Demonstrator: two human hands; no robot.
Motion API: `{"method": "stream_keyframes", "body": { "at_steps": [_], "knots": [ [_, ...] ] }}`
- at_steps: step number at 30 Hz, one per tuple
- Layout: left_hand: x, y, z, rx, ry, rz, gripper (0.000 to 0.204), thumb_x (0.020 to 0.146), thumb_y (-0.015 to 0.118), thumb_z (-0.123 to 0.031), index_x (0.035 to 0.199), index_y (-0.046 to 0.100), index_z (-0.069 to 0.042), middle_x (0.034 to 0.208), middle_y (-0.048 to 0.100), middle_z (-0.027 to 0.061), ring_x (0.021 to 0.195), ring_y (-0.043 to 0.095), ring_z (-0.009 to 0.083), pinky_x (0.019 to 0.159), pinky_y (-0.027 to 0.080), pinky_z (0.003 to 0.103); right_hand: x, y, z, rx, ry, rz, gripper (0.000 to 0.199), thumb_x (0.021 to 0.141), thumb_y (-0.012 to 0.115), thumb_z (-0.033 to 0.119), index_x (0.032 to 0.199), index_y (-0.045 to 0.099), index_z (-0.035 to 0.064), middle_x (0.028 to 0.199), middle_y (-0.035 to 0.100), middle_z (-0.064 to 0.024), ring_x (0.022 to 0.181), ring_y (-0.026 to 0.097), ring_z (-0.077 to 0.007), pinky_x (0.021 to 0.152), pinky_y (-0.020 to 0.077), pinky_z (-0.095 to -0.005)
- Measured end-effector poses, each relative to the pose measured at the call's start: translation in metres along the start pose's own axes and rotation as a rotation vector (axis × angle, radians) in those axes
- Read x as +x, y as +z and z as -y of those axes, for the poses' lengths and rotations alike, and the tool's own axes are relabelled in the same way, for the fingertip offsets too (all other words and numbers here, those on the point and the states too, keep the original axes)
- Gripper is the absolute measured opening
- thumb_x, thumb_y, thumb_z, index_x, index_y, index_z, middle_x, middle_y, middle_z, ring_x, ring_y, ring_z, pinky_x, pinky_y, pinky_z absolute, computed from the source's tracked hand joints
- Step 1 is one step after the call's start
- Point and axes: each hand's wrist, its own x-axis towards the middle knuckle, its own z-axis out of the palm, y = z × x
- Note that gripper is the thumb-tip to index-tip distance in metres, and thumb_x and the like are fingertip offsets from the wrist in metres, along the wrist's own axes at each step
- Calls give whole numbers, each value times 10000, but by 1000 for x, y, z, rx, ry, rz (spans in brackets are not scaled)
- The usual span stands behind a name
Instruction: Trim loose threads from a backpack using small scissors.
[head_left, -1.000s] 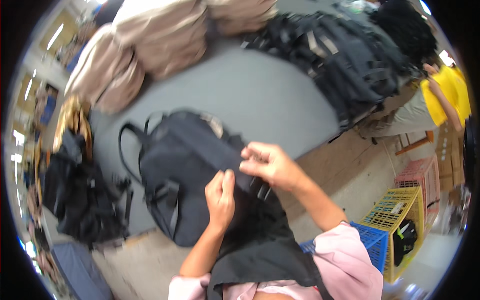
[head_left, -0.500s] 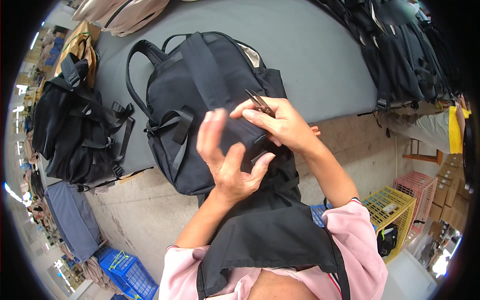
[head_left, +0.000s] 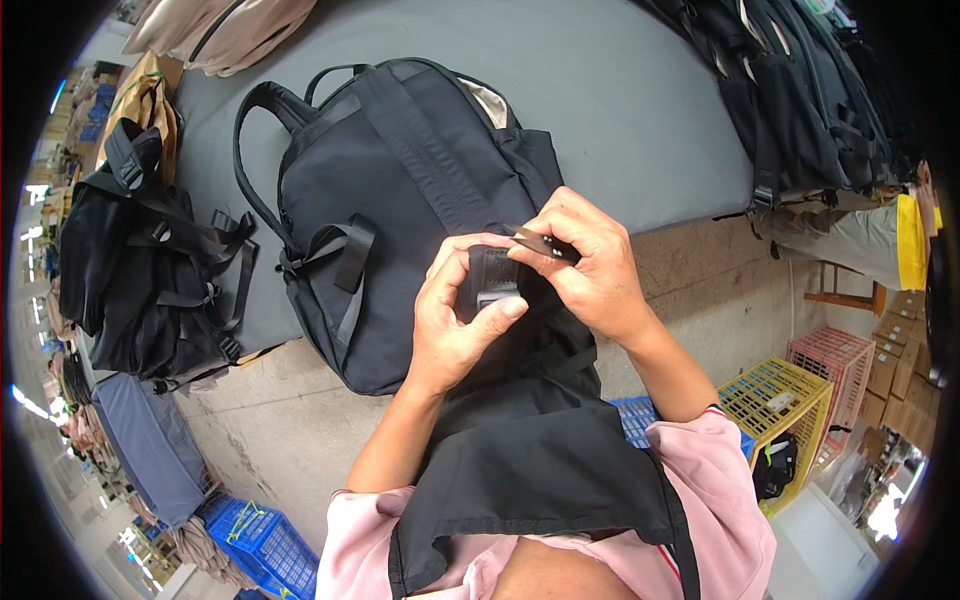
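2 hands [head_left: 443, 335] [head_left: 602, 275] grip, left a black strap [head_left: 491, 268], right dark snips [head_left: 548, 244], where the backpack [head_left: 350, 180] overhangs the table's [head_left: 630, 120] near edge.

Left grip [head_left: 443, 328] is curled, thumb [head_left: 497, 318] aimed at 2 o'clock; right grip [head_left: 597, 265] is pinched, forearm [head_left: 668, 365] angled toward 11.

At my left I see a strappy black bag [head_left: 112, 262], a tan bag [head_left: 152, 97] beyond it and, lower down, a blue crate [head_left: 265, 552]; at my right, a yellow crate [head_left: 772, 402], a pink crate [head_left: 843, 368] beside it and cardboard boxes [head_left: 893, 348].
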Motion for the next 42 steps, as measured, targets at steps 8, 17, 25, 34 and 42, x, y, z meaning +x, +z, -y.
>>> {"method": "stream_keyframes", "body": {
  "at_steps": [8, 17, 25, 34, 42],
  "knots": [
    [2, 5, 2, 699, 292, 15, 417, 683, 783, -251, 748, 435, -32, 1094, 596, 96, 989, 528, 244, 975, 232, 427, -13, -13, 16, 454, 60, 30, 48, 794, 655, -3, 775, 612, 7, 729, 485, 2, 612, 423, -58, 521, 320, -227],
    [-1, 2, 3, 306, 25, 23, 454, 759, 752, -223, 1084, 564, 32, 1194, 503, 87, 1035, 499, 146, 876, 408, 257, -46, -11, 5, -107, 236, -133, 230, 768, 703, 89, 959, 579, 52, 823, 537, -61, 619, 554, -159, 560, 455, -277],
    [-4, 9, -1, 488, 120, -62, 423, 700, 763, -304, 977, 599, -28, 1136, 585, 70, 1060, 514, 232, 965, 278, 368, -38, -4, 3, -153, 145, -146, 169, 756, 703, 97, 885, 607, 45, 798, 563, -57, 575, 570, -185, 519, 453, -287],
    [-4, 9, -1, 564, 143, -42, 419, 703, 761, -316, 952, 594, -23, 1132, 588, 74, 1050, 523, 222, 979, 252, 396, -43, -4, 0, -98, 166, -176, 173, 747, 710, 100, 880, 616, 44, 775, 564, -59, 565, 571, -177, 512, 453, -287],
    [-4, 11, 1, 563, 152, -43, 437, 702, 759, -339, 950, 586, -24, 1124, 589, 73, 1043, 531, 227, 970, 266, 391, -40, 2, 2, -340, -18, -213, 162, 733, 705, 101, 861, 615, 56, 767, 564, -60, 574, 584, -215, 514, 458, -310]
  ]
}}
